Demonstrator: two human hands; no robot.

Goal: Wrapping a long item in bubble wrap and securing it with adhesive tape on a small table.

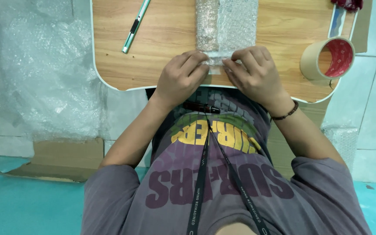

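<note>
The left hand (180, 78) and the right hand (253, 74) meet at the center of the frame, and their bent fingertips pinch the near end of a bubble-wrapped roll (208, 26). The roll lies on a wooden lap table (162, 48) and reaches up to the top edge of the frame, with a loose sheet of bubble wrap (239, 24) just beside it. A green pen-like tool (135, 26) lies at the upper left of the table. A tape roll (327, 58) stands at the right. A large heap of bubble wrap (44, 74) fills the left side.
</note>
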